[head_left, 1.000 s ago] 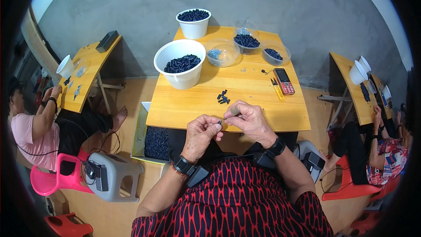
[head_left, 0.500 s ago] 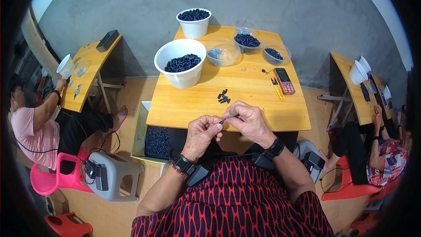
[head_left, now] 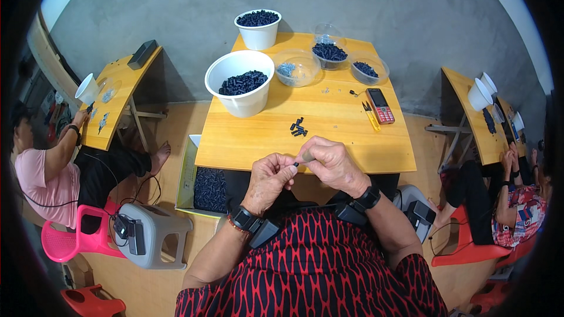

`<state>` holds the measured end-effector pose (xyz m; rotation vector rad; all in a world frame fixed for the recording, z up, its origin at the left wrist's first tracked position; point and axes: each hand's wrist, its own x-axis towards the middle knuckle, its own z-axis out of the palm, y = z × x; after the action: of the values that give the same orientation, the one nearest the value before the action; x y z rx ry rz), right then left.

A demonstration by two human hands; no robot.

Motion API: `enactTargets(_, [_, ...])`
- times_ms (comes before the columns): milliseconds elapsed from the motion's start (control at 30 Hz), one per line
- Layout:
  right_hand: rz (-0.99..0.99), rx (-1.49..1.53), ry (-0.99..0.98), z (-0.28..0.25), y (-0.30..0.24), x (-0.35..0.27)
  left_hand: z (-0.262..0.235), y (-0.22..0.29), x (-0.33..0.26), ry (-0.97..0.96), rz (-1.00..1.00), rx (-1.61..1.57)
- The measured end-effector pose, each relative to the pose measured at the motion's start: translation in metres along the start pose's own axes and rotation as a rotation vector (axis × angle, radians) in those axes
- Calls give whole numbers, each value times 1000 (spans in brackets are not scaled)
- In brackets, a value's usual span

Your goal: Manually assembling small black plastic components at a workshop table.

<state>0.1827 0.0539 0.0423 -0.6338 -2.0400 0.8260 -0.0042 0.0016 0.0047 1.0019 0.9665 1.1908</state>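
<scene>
A: Status at the desk (head_left: 264, 135)?

B: Wooden desk in front of the person. Big white bowl (head_left: 239, 82) of dark parts sits left of desk centre; a second white bowl (head_left: 257, 28) at the far edge behind it. Three clear tubs (head_left: 296, 67) right of the big bowl, two with dark parts, one with small pale bits. Phone (head_left: 380, 105) and yellow snips (head_left: 371, 116) to the right of the big bowl, nearer the person. Small loose pile of dark parts (head_left: 298, 128) between the big bowl and the hands.

A: Hands?

B: Both off the near desk edge, over the lap. Left hand (head_left: 267, 181) fingers pinched shut on a tiny dark part (head_left: 295, 165). Right hand (head_left: 332, 164) fingers closed around a small pale piece (head_left: 308, 155), tip meeting the dark part. Hands touching.

A: Risks?

B: My read: the part is tiny and held only at the fingertips, past the desk edge. A slip drops it into the lap or onto the floor, near the box of dark parts (head_left: 208, 188) under the desk. Misaligned push could also flick it out. Can't tell how well the two pieces are seated; too small.
</scene>
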Motion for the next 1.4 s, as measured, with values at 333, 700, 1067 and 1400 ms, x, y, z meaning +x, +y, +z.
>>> enactTargets(333, [45,32,32,5,-3,-4,2,-2,-1,-30,-9,-119])
enactTargets(700, [244,383,90,16,12,-11,-4,-1,0,11,-104,-296])
enactTargets(1067, [6,-174,-10,11,-4,-4,-9,-1,3,-58,-126,-326])
enactTargets(1400, [-53,-245,25,10,-1,-6,-5,-1,0,-76,-190,-396])
